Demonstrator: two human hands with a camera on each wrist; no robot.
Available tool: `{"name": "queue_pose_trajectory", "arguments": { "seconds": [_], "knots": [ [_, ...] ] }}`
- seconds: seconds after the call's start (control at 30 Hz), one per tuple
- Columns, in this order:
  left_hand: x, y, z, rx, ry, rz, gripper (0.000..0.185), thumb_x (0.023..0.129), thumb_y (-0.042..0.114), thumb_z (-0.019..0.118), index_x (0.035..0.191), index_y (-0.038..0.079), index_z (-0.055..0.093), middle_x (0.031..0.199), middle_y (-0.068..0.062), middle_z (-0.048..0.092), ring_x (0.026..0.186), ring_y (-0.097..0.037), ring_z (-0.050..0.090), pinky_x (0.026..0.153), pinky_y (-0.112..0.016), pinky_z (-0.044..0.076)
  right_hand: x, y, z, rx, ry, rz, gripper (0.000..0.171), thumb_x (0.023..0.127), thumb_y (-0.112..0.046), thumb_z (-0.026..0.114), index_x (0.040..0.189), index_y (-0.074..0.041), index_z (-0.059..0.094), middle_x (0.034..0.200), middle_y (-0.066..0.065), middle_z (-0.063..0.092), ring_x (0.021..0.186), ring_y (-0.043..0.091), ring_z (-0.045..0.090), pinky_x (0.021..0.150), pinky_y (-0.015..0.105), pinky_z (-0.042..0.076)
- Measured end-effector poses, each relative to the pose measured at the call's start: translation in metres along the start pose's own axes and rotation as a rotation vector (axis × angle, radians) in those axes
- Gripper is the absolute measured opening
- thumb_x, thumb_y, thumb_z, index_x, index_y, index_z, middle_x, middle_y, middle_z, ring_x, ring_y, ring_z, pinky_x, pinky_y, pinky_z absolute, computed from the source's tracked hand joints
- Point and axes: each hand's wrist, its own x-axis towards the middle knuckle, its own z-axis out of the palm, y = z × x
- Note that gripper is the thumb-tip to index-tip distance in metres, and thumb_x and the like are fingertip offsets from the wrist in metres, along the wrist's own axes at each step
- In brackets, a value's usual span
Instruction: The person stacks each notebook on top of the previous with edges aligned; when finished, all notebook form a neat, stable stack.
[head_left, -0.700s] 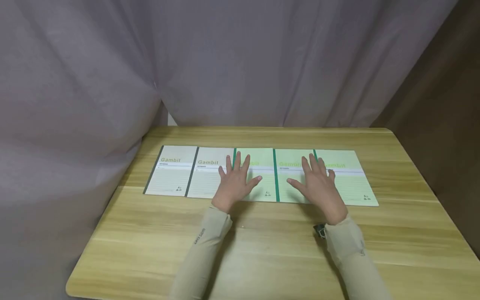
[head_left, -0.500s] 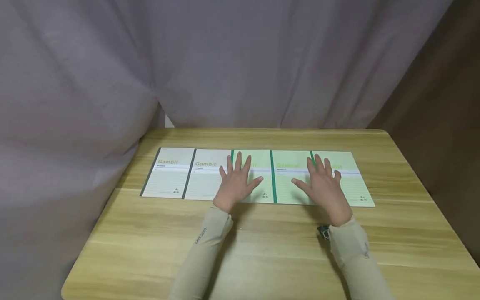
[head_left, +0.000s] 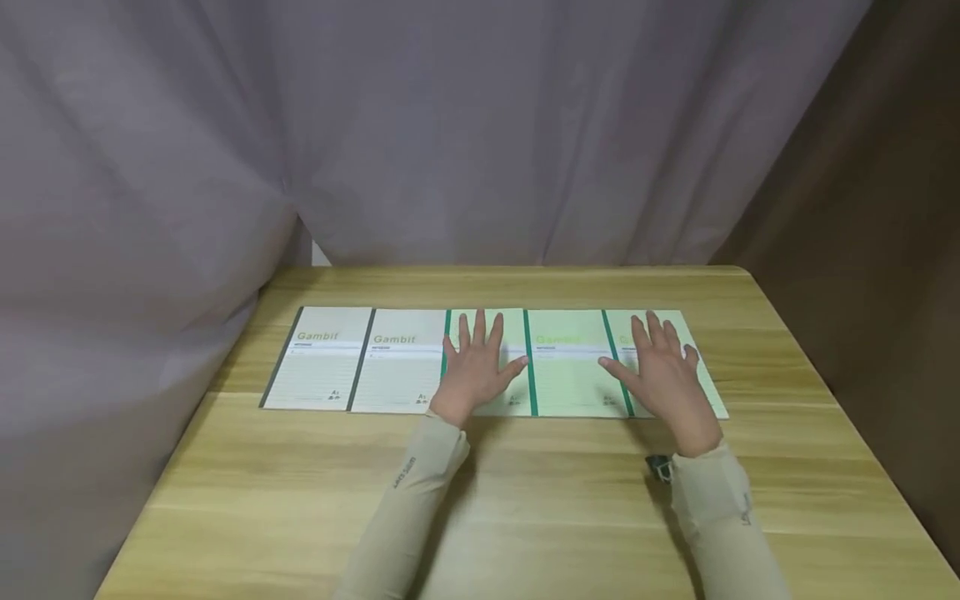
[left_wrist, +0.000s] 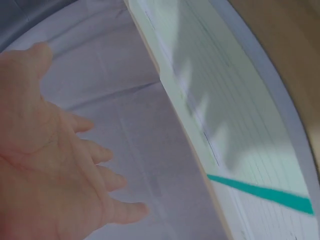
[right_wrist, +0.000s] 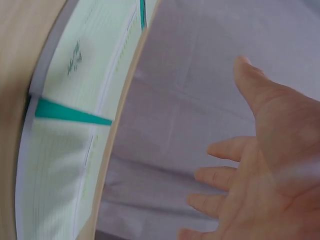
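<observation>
A row of notebooks with "Gambit" covers lies side by side on the table. Two are white with grey spines, a far-left notebook [head_left: 322, 367] and its neighbour [head_left: 397, 371]. Three pale green ones with darker green spines follow: a first [head_left: 512, 333], a second [head_left: 570, 379] and a third [head_left: 624, 333]. My left hand [head_left: 474, 371] hovers palm down over the first green notebook, fingers spread. Above the third green notebook, partly covering it, hovers my right hand [head_left: 667, 387], fingers also spread. Both wrist views show bare palms, with finger shadows on the covers below.
The wood-grain table [head_left: 525, 517] extends toward me in front of the row. A grey curtain [head_left: 450, 133] hangs behind and to the left, a brown one [head_left: 870, 250] to the right. A small black strap piece [head_left: 659, 467] sticks out by the right cuff.
Both hands have shifted rightward relative to the notebooks, the right hand a little farther, widening the space between them. The head view has turned slightly, so the row sits lower and more left.
</observation>
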Motion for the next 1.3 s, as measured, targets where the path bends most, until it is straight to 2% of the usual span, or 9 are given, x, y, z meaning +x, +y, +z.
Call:
{"name": "queue_pose_trajectory", "arguments": {
  "seconds": [0.17, 0.4, 0.7, 0.83, 0.97, 1.17, 1.3],
  "knots": [
    [0.006, 0.011, 0.005, -0.036, -0.021, 0.026, 0.090, 0.100, 0.062, 0.044, 0.163, 0.008, 0.009, 0.167, -0.020, 0.000, 0.150, -0.046, -0.003, 0.116, -0.068, 0.011, -0.003, 0.012, -0.006, 0.033, 0.027, 0.002, 0.092, 0.099, -0.052, 0.057, 0.153, 0.013, 0.022, 0.156, 0.041, 0.015, 0.142, 0.061, 0.015, 0.101, 0.081, 0.018],
    [0.017, 0.027, 0.009, -0.104, -0.016, 0.074, 0.093, 0.101, 0.058, 0.048, 0.161, 0.002, 0.005, 0.166, -0.022, -0.001, 0.151, -0.046, 0.003, 0.119, -0.056, 0.021, -0.002, 0.028, -0.018, 0.067, 0.072, 0.005, 0.097, 0.099, -0.049, 0.059, 0.151, 0.019, 0.014, 0.154, 0.044, 0.014, 0.142, 0.059, 0.018, 0.106, 0.075, 0.022],
    [0.021, 0.038, 0.014, -0.232, -0.059, 0.075, 0.096, 0.101, 0.056, 0.050, 0.160, 0.000, -0.001, 0.167, -0.019, -0.007, 0.151, -0.042, 0.002, 0.119, -0.052, 0.021, -0.006, 0.042, -0.028, 0.143, 0.080, 0.064, 0.096, 0.099, -0.044, 0.061, 0.152, 0.019, 0.011, 0.154, 0.044, 0.016, 0.141, 0.059, 0.019, 0.109, 0.072, 0.021],
    [0.024, 0.045, 0.018, -0.268, -0.062, 0.090, 0.096, 0.101, 0.054, 0.051, 0.160, -0.001, -0.001, 0.167, -0.020, -0.005, 0.151, -0.043, 0.005, 0.120, -0.050, 0.020, -0.008, 0.054, -0.032, 0.181, 0.064, 0.115, 0.097, 0.099, -0.043, 0.062, 0.152, 0.018, 0.008, 0.152, 0.045, 0.016, 0.139, 0.061, 0.020, 0.110, 0.070, 0.022],
    [0.028, 0.049, 0.020, -0.295, -0.046, 0.083, 0.096, 0.100, 0.052, 0.055, 0.160, 0.000, 0.002, 0.167, -0.020, 0.000, 0.152, -0.037, 0.010, 0.120, -0.047, 0.022, -0.009, 0.063, -0.037, 0.199, 0.054, 0.151, 0.098, 0.099, -0.044, 0.061, 0.153, 0.016, 0.006, 0.151, 0.046, 0.017, 0.135, 0.064, 0.023, 0.106, 0.072, 0.026],
    [0.033, 0.057, 0.026, -0.379, -0.065, 0.081, 0.095, 0.100, 0.046, 0.058, 0.161, 0.002, 0.001, 0.167, -0.020, 0.007, 0.153, -0.031, 0.013, 0.120, -0.041, 0.022, -0.011, 0.076, -0.044, 0.230, 0.049, 0.194, 0.098, 0.099, -0.044, 0.061, 0.154, 0.014, 0.004, 0.146, 0.046, 0.029, 0.127, 0.064, 0.036, 0.099, 0.073, 0.034],
    [0.032, 0.061, 0.030, -0.442, -0.090, 0.043, 0.093, 0.100, 0.043, 0.059, 0.162, 0.004, 0.000, 0.167, -0.018, 0.011, 0.152, -0.030, 0.016, 0.120, -0.040, 0.024, -0.012, 0.084, -0.044, 0.247, 0.039, 0.204, 0.096, 0.101, -0.044, 0.058, 0.154, 0.015, 0.005, 0.142, 0.046, 0.035, 0.123, 0.064, 0.040, 0.096, 0.073, 0.036]
  ]
}}
